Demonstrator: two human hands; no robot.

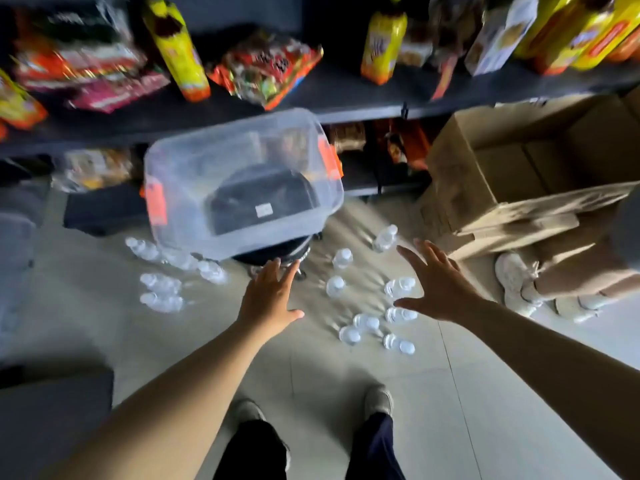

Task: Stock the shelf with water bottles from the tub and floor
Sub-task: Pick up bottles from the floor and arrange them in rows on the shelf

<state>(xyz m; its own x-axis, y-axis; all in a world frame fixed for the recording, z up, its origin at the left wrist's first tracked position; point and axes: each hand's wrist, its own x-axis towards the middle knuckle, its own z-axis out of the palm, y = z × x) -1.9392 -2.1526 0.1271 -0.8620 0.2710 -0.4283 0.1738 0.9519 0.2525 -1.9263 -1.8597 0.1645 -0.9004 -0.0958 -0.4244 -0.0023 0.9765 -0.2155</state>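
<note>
Reaching out — both hands [268, 299] spread, seemingly above blurred bottles [398, 315].

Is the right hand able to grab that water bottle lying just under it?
Probably yes. The right hand is open with fingers spread, and the water bottle lies on the bare floor beside its thumb, with nothing covering it or in between.

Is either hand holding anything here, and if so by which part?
Nothing is held. Left hand and right hand are both open and empty.
</note>
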